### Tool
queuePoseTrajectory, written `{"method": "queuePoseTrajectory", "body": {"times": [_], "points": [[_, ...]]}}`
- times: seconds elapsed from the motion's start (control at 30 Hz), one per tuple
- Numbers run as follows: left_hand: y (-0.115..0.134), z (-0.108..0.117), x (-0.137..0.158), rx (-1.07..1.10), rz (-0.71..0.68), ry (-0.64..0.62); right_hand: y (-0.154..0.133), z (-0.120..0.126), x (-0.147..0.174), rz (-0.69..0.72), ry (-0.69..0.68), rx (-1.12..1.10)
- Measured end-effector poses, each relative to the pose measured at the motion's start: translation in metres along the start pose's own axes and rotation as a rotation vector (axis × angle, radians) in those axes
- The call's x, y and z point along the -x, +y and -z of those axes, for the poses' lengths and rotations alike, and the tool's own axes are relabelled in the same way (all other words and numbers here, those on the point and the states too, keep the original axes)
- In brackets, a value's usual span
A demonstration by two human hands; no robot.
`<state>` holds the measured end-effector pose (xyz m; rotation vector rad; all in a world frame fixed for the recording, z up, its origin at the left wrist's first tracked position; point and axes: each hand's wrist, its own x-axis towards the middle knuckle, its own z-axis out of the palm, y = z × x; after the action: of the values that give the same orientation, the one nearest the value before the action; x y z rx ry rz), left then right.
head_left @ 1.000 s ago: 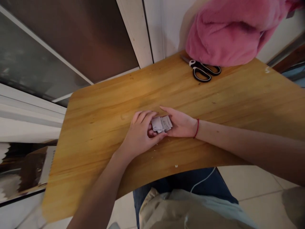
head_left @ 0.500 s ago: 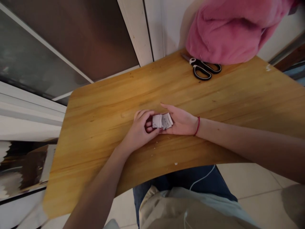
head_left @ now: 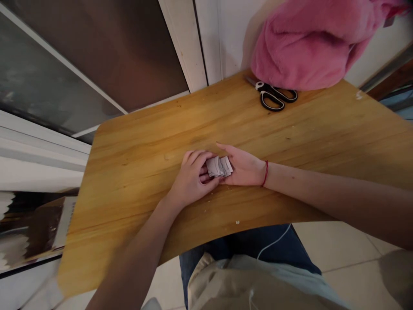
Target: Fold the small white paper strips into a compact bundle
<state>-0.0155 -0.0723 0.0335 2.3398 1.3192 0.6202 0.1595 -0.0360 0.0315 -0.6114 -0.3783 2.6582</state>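
Observation:
Several small folded white paper slips (head_left: 214,167) with dark markings lie bunched together between my two hands, low over the wooden table. My left hand (head_left: 192,174) curls around the left end of the bunch, its thumb along the near side and its fingers at the far side. Beneath the slips is my right hand (head_left: 243,167), palm up, carrying them on its palm and fingers with the thumb stretched out. The left hand and the papers cover most of the right fingers. A red string bracelet (head_left: 266,173) circles the right wrist.
Black-handled scissors (head_left: 272,97) lie at the table's back edge beside a pink plush cloth (head_left: 300,51). Tiny white scraps (head_left: 238,222) dot the wooden table (head_left: 129,181) near its front edge. A glazed door (head_left: 122,47) stands behind the table.
My left hand has shifted slightly right and closed in around the slips. The slips have tilted and sit closer together. My right hand has moved a little left.

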Motion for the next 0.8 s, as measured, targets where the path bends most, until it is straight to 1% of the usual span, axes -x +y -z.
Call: {"method": "queuePoseTrajectory", "body": {"times": [0.17, 0.27, 0.33, 0.5, 0.63, 0.73, 0.8], "points": [[0.004, -0.001, 0.0, -0.058, -0.018, 0.008, 0.002, 0.004, -0.001, -0.01, -0.07, -0.008], [0.008, 0.001, 0.0, -0.052, -0.047, 0.047, 0.004, 0.006, -0.003, 0.026, -0.054, -0.02], [0.01, 0.002, 0.0, -0.03, -0.05, 0.073, 0.005, 0.007, -0.004, 0.031, -0.044, -0.034], [0.014, 0.002, -0.003, 0.046, -0.041, 0.105, 0.005, 0.005, -0.003, -0.01, -0.072, -0.064], [0.015, 0.004, -0.003, 0.094, -0.055, 0.14, 0.004, 0.004, -0.002, -0.031, -0.066, -0.091], [0.013, 0.011, -0.003, 0.038, -0.076, 0.165, 0.002, 0.003, -0.001, -0.042, -0.033, -0.1], [0.01, 0.016, -0.001, -0.046, -0.077, 0.143, 0.001, 0.002, 0.0, -0.024, -0.012, -0.09]]}}
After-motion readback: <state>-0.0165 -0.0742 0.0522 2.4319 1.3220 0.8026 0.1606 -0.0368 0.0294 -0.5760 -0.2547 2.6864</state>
